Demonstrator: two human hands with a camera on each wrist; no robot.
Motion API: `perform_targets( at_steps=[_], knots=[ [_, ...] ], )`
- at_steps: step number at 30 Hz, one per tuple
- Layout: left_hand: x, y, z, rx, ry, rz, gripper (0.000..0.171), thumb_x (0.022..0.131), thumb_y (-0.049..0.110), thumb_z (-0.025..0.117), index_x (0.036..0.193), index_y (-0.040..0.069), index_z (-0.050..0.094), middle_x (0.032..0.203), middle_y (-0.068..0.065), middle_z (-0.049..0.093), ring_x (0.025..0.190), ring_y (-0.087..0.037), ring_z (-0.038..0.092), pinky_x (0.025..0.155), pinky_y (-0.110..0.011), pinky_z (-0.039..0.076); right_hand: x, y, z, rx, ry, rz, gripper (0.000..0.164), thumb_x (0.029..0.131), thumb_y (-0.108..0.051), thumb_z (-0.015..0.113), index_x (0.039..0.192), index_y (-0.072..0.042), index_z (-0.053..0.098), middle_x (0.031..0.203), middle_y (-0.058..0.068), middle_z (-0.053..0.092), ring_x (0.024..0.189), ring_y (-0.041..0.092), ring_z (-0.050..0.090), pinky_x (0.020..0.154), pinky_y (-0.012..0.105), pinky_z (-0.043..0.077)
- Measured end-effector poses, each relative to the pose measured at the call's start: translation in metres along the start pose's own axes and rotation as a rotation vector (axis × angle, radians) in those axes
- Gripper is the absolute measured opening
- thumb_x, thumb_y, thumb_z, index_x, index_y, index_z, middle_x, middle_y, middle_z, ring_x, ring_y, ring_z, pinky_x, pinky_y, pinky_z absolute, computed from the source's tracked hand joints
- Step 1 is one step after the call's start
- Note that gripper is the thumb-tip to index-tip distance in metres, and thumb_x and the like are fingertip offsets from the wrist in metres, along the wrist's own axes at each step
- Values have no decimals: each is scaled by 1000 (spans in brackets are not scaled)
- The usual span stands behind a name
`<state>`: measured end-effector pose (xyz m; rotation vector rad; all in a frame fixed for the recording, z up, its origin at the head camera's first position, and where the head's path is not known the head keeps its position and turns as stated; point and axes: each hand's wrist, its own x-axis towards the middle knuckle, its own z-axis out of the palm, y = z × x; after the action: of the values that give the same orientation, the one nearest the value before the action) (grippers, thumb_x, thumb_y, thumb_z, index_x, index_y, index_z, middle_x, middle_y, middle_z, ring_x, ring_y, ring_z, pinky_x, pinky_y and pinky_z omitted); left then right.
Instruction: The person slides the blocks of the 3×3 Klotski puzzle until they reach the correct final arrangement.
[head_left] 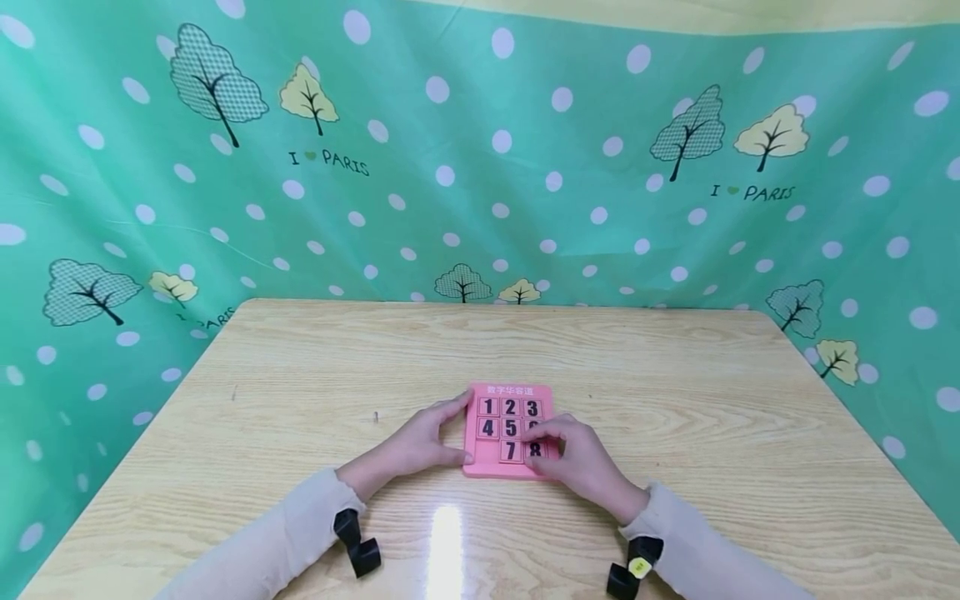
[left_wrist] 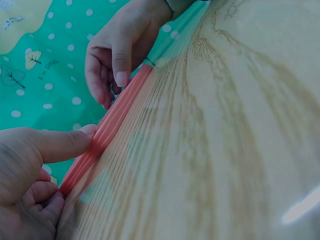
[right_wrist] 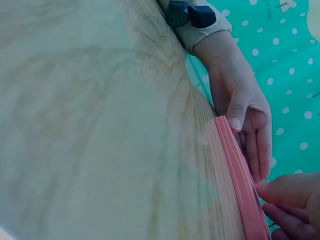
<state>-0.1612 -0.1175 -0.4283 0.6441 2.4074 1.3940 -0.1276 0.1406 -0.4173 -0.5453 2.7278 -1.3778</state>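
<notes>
A pink number slide puzzle [head_left: 471, 429] lies flat on the table. Its tiles 1 to 5 fill the top and middle rows, with the 6 partly covered by a finger. In the bottom row, the left slot is vacant, the 7 tile [head_left: 511, 451] sits in the middle and the 8 tile [head_left: 535, 450] at the right. My left hand [head_left: 416, 442] holds the puzzle's left side, thumb at the lower corner and a finger at the upper one. Over the right side, my right hand [head_left: 588, 462] touches the tiles with index finger and thumb.
The wood-grain table [head_left: 337, 358] extends around the puzzle. Behind it hangs a green dotted curtain [head_left: 480, 192] with printed trees. Both sleeves carry black wrist cameras [head_left: 358, 543]. A bright light reflection shows near the table's front.
</notes>
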Motion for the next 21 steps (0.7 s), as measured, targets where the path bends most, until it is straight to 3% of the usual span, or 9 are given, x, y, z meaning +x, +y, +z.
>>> perform_targets(
  at_steps=[9,18,21],
  knots=[
    [-1,4,0,-17,7,-3,93,73,11,79,149,8,25,154,-11,23,142,-29,19,115,-46,15,0,-3,3,-28,8,22,28,71,-8,78,98,-17,74,99,-3,63,97,14,55,86,29,47],
    [-11,34,-4,-39,5,-3,88,74,1,74,146,-3,24,152,-20,23,141,-36,18,114,-51,14,1,-3,6,-42,16,2,27,71,-8,79,96,-17,74,96,-4,63,95,12,55,85,28,47],
    [-8,21,-3,-31,6,6,90,74,6,77,147,1,26,153,-17,25,141,-34,19,115,-50,15,2,-3,8,-36,8,-8,25,72,-9,78,96,-16,74,96,-4,63,95,12,55,86,29,47]
  ],
)
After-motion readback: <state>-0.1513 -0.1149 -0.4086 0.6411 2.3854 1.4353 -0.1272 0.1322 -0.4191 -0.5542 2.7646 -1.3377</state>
